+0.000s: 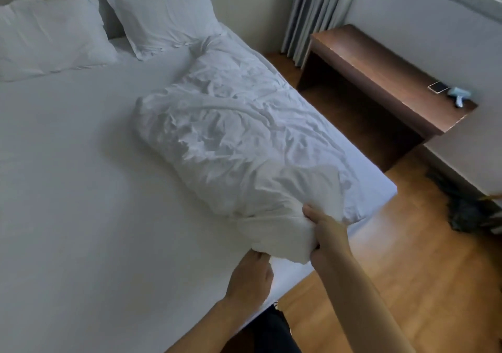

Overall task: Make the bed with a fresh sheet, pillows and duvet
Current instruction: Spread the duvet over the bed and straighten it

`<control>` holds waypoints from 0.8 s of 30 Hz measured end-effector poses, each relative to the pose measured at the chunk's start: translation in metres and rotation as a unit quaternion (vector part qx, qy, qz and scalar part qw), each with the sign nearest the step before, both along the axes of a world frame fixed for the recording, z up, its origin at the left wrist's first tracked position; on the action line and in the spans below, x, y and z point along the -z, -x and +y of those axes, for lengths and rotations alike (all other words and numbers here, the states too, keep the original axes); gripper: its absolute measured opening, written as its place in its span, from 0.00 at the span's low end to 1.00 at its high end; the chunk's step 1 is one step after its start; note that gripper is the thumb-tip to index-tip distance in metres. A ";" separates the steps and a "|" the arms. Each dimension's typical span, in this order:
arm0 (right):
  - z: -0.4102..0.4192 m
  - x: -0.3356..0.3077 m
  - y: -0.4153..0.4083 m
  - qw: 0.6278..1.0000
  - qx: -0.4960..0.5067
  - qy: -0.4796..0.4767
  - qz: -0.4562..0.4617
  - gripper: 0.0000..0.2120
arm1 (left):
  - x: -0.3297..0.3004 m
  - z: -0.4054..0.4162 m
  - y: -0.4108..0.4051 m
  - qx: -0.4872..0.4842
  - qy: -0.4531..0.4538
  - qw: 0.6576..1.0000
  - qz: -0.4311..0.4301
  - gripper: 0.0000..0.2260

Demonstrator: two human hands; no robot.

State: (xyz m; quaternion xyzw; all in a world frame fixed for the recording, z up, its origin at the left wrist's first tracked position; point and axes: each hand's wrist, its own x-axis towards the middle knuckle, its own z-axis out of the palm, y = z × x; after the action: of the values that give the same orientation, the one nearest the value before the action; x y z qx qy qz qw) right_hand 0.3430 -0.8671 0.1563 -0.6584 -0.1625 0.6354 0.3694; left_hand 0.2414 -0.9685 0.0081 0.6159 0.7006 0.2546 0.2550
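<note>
A white sheet [81, 162] covers the mattress smoothly. A crumpled white duvet [239, 124] lies bunched in a long heap along the bed's right side. Its near end is bundled at the foot corner. My right hand [324, 237] grips that bundled end from the right. My left hand [251, 276] holds the bundle's lower edge from underneath, fingers curled into the fabric. Two white pillows lean at the head: the left pillow [46, 34] and the right pillow [165, 18].
A dark wooden bench [380, 78] stands by the right wall, with a phone [438, 86] and a small blue object [459, 94] on it. Grey curtains [317, 10] hang behind it. Dark clutter [467, 211] lies on the wooden floor [394, 257].
</note>
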 end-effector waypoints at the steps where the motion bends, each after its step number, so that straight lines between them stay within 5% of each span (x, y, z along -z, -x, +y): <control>1: -0.012 -0.001 0.005 1.000 0.007 0.010 -0.009 0.16 | 0.003 -0.001 -0.002 -0.011 0.068 0.995 -0.070 0.10; 3: -0.031 -0.007 0.006 0.999 0.038 0.019 -0.023 0.18 | -0.008 0.010 -0.002 -0.105 0.195 0.919 -0.327 0.11; 4: -0.038 -0.012 0.001 0.998 0.053 0.018 -0.032 0.18 | -0.013 0.019 0.002 -0.196 0.236 0.816 -0.490 0.11; 6: -0.048 -0.025 -0.015 0.997 0.070 0.014 -0.035 0.17 | -0.010 0.041 0.011 -0.320 0.232 0.486 -0.779 0.12; 7: -0.050 -0.033 -0.023 0.997 0.070 0.007 -0.038 0.15 | -0.003 0.051 0.015 -0.359 0.209 0.345 -0.841 0.17; 8: -0.050 -0.044 -0.029 0.997 0.071 0.000 -0.041 0.13 | 0.004 0.059 0.019 -0.381 0.206 0.260 -0.863 0.22; 9: -0.049 -0.055 -0.034 0.997 0.071 -0.006 -0.040 0.11 | 0.005 0.066 0.022 -0.385 0.221 0.227 -0.867 0.25; 13: -0.019 -0.083 -0.045 0.996 0.084 -0.005 -0.014 0.11 | -0.015 0.087 0.048 -0.340 0.195 0.251 -0.885 0.15; 15: 0.001 -0.090 -0.046 0.996 0.083 0.006 0.006 0.11 | -0.035 0.098 0.075 -0.315 0.150 0.331 -0.877 0.15; 18: 0.036 -0.089 -0.048 0.994 0.105 0.019 0.032 0.11 | -0.073 0.107 0.115 -0.310 0.067 0.403 -0.858 0.12; 20: 0.064 -0.081 -0.056 0.993 0.115 -0.013 0.007 0.15 | -0.106 0.092 0.127 -0.333 -0.002 0.490 -0.805 0.13; 22: 0.084 -0.067 -0.064 0.989 0.134 -0.051 -0.041 0.28 | -0.151 0.057 0.117 -0.320 -0.077 0.614 -0.717 0.14; 24: 0.094 -0.053 -0.067 0.983 0.147 -0.072 -0.079 0.22 | -0.175 0.016 0.094 -0.277 -0.166 0.689 -0.649 0.14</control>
State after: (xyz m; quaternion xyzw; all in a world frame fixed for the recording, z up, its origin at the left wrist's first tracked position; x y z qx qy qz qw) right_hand 0.4103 -0.7735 0.2091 -0.6950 -0.1376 0.5071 0.4909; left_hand 0.1476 -0.9525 0.1835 0.1075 0.4452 0.7621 0.4576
